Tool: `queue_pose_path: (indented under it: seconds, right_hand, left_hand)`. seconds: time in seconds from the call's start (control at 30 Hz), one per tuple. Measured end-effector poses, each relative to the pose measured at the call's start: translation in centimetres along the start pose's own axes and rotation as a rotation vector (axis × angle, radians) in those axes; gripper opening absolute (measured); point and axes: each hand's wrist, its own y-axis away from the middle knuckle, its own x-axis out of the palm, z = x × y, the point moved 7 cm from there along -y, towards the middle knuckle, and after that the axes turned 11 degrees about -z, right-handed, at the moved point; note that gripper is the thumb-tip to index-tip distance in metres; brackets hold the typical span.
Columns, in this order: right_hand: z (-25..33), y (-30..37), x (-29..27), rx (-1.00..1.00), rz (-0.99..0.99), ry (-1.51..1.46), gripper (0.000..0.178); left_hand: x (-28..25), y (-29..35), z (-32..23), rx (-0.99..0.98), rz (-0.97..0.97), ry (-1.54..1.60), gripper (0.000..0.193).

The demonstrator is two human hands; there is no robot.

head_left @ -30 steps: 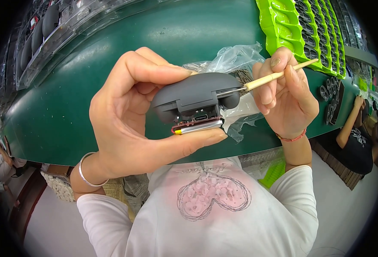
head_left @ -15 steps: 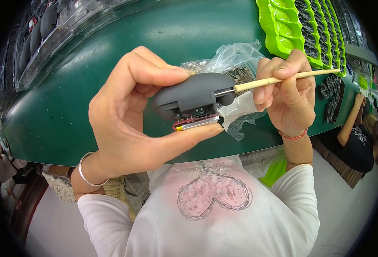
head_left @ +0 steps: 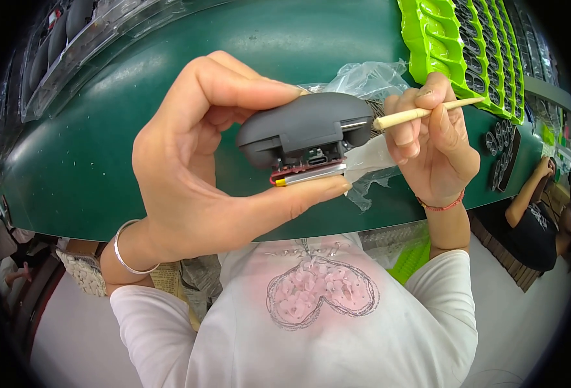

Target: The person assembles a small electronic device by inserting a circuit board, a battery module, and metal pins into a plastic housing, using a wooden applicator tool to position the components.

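My left hand (head_left: 175,161) grips a dark grey rounded plastic case (head_left: 298,123), fingers on top and thumb underneath. From the case's lower side show a red circuit board (head_left: 292,172) with a small port, and a flat silver battery (head_left: 314,173) pressed by the thumb. A thin metal pin (head_left: 356,124) lies in a groove at the case's right end. Pinched in my right hand (head_left: 437,145) is a tapered wooden stick (head_left: 401,118). Its blunt end is at the case's right end, by the pin; whether they touch I cannot tell.
Behind the hands lies a clear plastic bag (head_left: 366,81) with thin metal pins, on a green table (head_left: 104,155). A bright green tray (head_left: 440,39) of dark round parts stands at far right, clear trays (head_left: 91,45) at far left. Another person (head_left: 531,226) sits at right.
The case has shifted slightly right and up in my left hand. Less of the metal pin shows outside the groove. The stick's blunt end has moved right and up with the case.
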Motion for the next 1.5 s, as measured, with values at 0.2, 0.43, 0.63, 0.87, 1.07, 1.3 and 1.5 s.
queue_pose_path:
  seconds: [0.2, 0.43, 0.63, 0.87, 1.07, 1.3, 1.5]
  right_hand:
    - [-0.4, 0.1, 0.1, 0.036, -0.023, -0.031, 0.022]
    - [-0.7, 0.0, 0.0, 0.051, -0.03, -0.027, 0.022]
    - [-0.7, 0.0, 0.1, 0.049, -0.023, -0.019, 0.022]
    - [-0.7, 0.0, 0.0, 0.046, -0.028, -0.008, 0.021]
    - [-0.3, 0.1, 0.1, -0.023, -0.014, 0.072, 0.018]
    - [-0.1, 0.3, 0.8, -0.136, -0.018, 0.228, 0.014]
    - [0.3, 0.3, 1.1, -0.144, -0.028, 0.205, 0.016]
  left_hand:
    - [-0.2, 0.0, 0.2, -0.027, -0.001, -0.024, 0.058]
    - [-0.2, 0.0, 0.2, -0.003, 0.011, -0.017, 0.058]
    - [-0.2, 0.1, 0.3, -0.024, 0.0, 0.002, 0.057]
    - [-0.2, 0.1, 0.3, -0.036, 0.005, 0.001, 0.057]
    - [0.0, 0.2, 0.3, -0.029, 0.023, -0.009, 0.057]
    - [0.4, 0.4, 0.3, 0.009, 0.056, -0.049, 0.057]
    - [0.8, 0.4, 0.6, 0.044, 0.08, -0.017, 0.06]
